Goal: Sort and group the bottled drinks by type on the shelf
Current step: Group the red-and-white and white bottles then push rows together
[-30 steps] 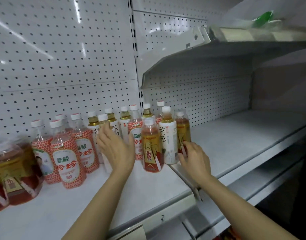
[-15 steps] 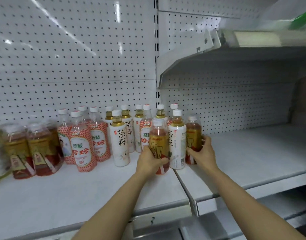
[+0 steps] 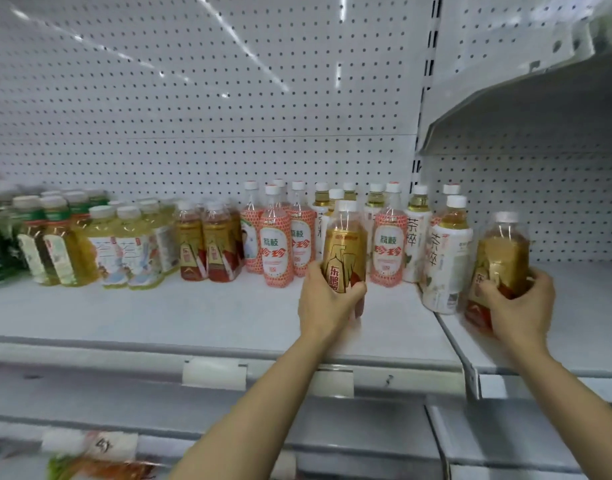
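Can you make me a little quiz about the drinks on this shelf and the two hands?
1. True or false: each hand holds a gold-label bottle.
2. Which bottles stand right behind the left hand's bottle? A) green ones B) red-and-white patterned ones C) blue cans
3. Fill in: more gold-label bottles already stand to the ____ of the patterned group.

Key:
1. True; the right hand has a grip on one too.
2. B, the patterned bottles.
3. left

Left hand (image 3: 327,299) grips a gold bottle (image 3: 344,252) at 12 o'clock; right hand (image 3: 519,308) clasps another bottle (image 3: 502,261) at 3 o'clock.
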